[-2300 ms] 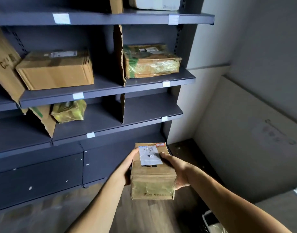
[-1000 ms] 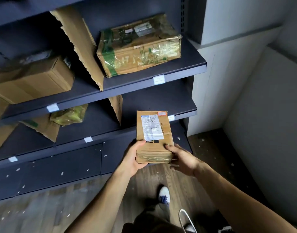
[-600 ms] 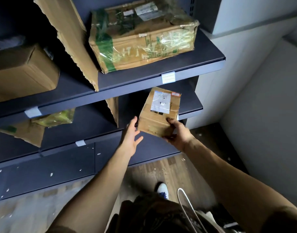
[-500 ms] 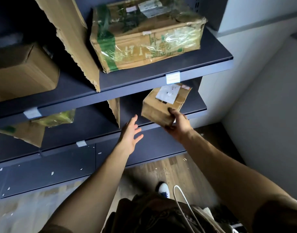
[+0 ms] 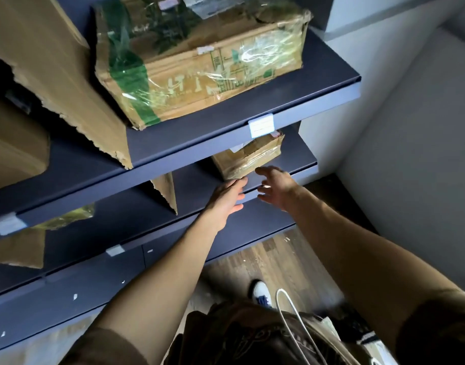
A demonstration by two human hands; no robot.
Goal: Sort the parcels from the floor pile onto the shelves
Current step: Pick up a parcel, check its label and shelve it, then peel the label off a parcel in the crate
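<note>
Two open grips, neither clamped on anything. Your left grip (image 5: 226, 200) lays straight fingertips against the near corner of the small cardboard parcel (image 5: 248, 159), likely to nudge it deeper. Your right grip (image 5: 276, 189) hovers just beside the parcel, fingers spread and off it. The parcel sits skewed on the lower shelf (image 5: 302, 156), right of the torn cardboard divider (image 5: 164, 191), beneath the plastic-wrapped box (image 5: 199, 61). It looks to need squaring behind the shelf edge.

Dim overall; light from right brightens wall (image 5: 400, 143). Glare on plastic-wrapped parcel (image 5: 199, 64). Shadow over lower shelf (image 5: 300, 156). Slight blur, wide-angle edge bending.
</note>
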